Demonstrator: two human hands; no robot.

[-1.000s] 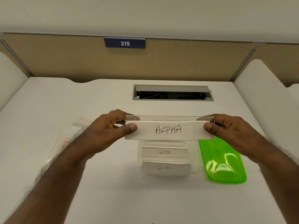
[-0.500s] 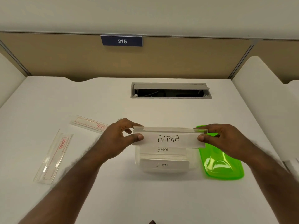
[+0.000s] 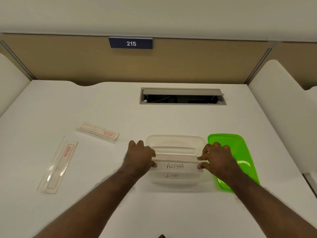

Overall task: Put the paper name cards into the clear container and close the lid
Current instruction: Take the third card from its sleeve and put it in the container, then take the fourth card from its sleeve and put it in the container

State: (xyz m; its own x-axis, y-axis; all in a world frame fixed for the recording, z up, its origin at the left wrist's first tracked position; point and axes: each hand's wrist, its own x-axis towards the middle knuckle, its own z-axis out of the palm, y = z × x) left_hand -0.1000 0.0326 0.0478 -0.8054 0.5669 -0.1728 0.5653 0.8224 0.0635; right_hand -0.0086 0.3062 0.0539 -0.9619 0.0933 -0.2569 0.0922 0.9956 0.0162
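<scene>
The clear container (image 3: pixel 175 139) stands open on the white desk. My left hand (image 3: pixel 139 156) and my right hand (image 3: pixel 217 158) pinch the two ends of the white card marked ALPHA (image 3: pixel 176 166), which sits low inside the container. In front of it stands a card marked LION (image 3: pixel 173 176). Another card behind ALPHA is mostly hidden. The green lid (image 3: pixel 231 146) lies flat just right of the container, partly under my right wrist.
Two clear plastic sleeves with red print lie on the desk at left, one angled (image 3: pixel 97 132) and one lengthwise (image 3: pixel 57 166). An open cable slot (image 3: pixel 182 97) is set into the desk farther back. White partitions flank both sides.
Both hands have lowered the ALPHA card from above the container down into it, between the other cards.
</scene>
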